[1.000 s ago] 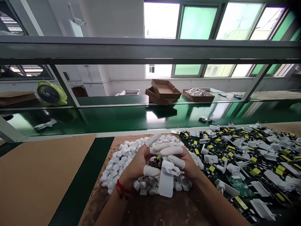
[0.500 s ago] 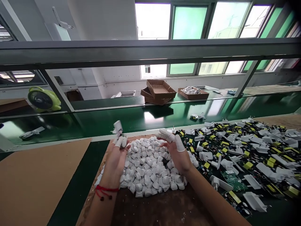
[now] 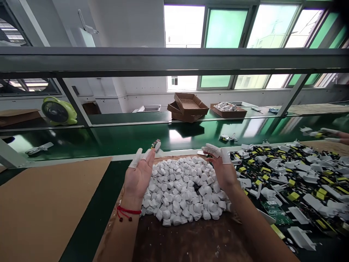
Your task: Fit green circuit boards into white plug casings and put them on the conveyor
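My left hand [image 3: 138,176] is palm up over the left side of a heap of small white caps [image 3: 180,193]. Its fingers are stretched out, with white finger cots on some of them and a red cord bracelet at the wrist. Just past the fingertips is a small charger circuit board [image 3: 156,145] with a white part; whether it touches them I cannot tell. Over the heap's right side, my right hand [image 3: 222,165] has its cot-covered fingers curled together. A flat white piece [image 3: 201,153] shows at their tips, mostly hidden.
To the right spreads a pile of charger boards [image 3: 294,171] with white shells. Another person's hand [image 3: 339,136] reaches in at far right. Ahead runs a green conveyor belt [image 3: 131,140] under a metal beam [image 3: 174,62]. Cardboard [image 3: 49,203] lies left; cardboard trays [image 3: 191,104] stand behind.
My left fingers have spread from around the white-and-dark piece, and a board now shows beyond them. My right fingers have curled in. Another person's hand has come in at right.
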A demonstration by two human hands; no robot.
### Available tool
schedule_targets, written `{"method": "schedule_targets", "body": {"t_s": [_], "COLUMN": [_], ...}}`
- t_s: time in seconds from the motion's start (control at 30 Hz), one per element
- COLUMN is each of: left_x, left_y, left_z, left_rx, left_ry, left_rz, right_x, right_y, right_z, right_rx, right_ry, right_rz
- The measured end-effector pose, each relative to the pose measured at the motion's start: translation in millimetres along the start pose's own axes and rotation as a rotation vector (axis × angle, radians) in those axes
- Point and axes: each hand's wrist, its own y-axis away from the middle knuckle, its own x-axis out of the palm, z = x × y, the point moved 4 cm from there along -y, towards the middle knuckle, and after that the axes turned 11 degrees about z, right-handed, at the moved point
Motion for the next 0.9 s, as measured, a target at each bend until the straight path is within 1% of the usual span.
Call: {"method": "schedule_targets", "body": {"t_s": [0.07, 0.13, 0.2, 0.27, 0.43, 0.53, 0.7, 0.8, 0.9], "left_x": [1.7, 3.5, 5.8, 8.1, 11.0, 11.2, 10.2, 9.3, 8.8], "left_y": [1.1, 1.6, 2.1, 3.1, 6.3, 6.8, 6.4, 6.5, 6.7], "left_z": [-1.3, -1.5, -0.5, 1.1, 5.3, 6.7, 7.3, 6.9, 6.9], "left_rx": [0.025, 0.029, 0.011, -0.02, -0.084, -0.094, -0.1, -0.095, -0.096], "left_ry": [-0.009, -0.022, -0.03, -0.037, -0.068, -0.077, -0.062, -0.053, -0.054], "left_rz": [0.042, 0.071, 0.089, 0.097, 0.088, 0.091, 0.102, 0.096, 0.082], "right_x": [-12.6, -25.6, -37.4, -48.6, -68.2, -72.3, -72.6, -72.6, -73.3], "right_y": [-5.9, -12.3, -18.7, -23.9, -29.6, -31.1, -34.4, -36.1, -37.7], "right_z": [0.4, 0.5, -0.1, -2.8, -18.8, -30.8, -38.6, -36.7, -33.6], "right_rx": [0.013, 0.057, 0.118, 0.167, 0.297, 0.366, 0.392, 0.408, 0.406], "right_ry": [0.085, 0.332, 0.687, 0.926, 1.283, 1.429, 1.55, 1.592, 1.623], "right_rz": [-0.074, -0.1, -0.069, -0.032, 0.037, 0.114, 0.22, 0.238, 0.206]}}
